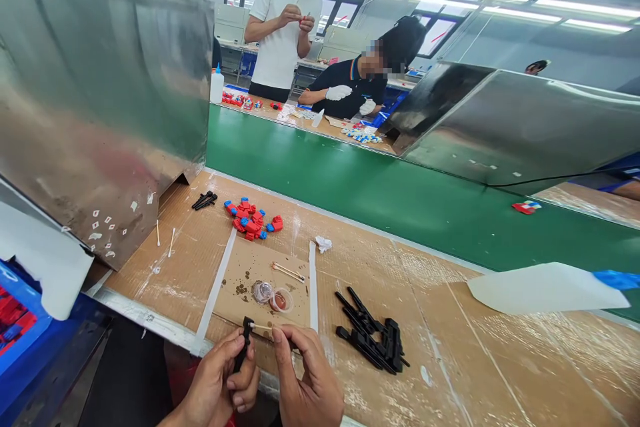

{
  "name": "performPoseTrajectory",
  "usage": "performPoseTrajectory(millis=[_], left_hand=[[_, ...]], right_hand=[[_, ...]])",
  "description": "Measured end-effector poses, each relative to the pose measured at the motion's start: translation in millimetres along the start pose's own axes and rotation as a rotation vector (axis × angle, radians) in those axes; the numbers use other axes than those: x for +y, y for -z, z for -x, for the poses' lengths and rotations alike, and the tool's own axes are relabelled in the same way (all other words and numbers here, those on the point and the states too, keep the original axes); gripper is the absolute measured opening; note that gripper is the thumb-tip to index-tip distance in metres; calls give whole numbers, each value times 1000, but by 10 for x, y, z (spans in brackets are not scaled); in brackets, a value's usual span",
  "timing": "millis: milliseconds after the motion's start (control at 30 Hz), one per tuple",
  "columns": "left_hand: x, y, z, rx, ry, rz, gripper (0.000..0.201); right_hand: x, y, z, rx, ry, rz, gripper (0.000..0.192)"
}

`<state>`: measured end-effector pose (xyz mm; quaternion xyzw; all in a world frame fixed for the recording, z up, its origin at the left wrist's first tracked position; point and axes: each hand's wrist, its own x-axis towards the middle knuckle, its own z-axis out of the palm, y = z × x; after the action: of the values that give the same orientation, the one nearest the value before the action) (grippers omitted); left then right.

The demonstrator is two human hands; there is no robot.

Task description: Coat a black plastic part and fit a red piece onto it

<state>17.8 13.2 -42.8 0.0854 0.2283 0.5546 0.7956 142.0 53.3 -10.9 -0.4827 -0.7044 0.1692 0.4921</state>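
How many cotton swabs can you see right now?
5 visible: one swab in the right hand; a close pair on the cardboard sheet; one by the metal panel on the left, another just right of it. Others may be hidden.

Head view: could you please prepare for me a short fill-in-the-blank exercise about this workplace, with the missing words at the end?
1. The left hand holds a part coloured ____, while the right hand holds a cotton swab.
2. On the table, the red pile also shows the colour ____.
3. The larger black pile lies on the person's ____ side.
4. The long strip beyond the table is ____.

Missing words: black; blue; right; green.
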Motion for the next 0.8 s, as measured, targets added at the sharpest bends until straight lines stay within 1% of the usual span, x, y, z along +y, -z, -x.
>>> performPoseTrajectory(millis=[167, 300, 567, 667, 800], left_hand=[[-4, 11, -9, -1, 1, 13, 29], [1, 12, -10, -5, 6, 9, 28], [-5, 32, -11, -5, 17, 5, 30], [-17, 48, -17, -7, 13, 14, 30], [-22, 59, -26, -24, 19, 24, 30]], right_hand=[[-15, 4, -6, 11, 8, 35, 4], [-10, 27, -1, 14, 62, 68, 2], [-1, 35, 10, -14, 137, 66, 9], [-2, 30, 3, -21, 148, 70, 9], [-13, 16, -11, 7, 140, 55, 9]])
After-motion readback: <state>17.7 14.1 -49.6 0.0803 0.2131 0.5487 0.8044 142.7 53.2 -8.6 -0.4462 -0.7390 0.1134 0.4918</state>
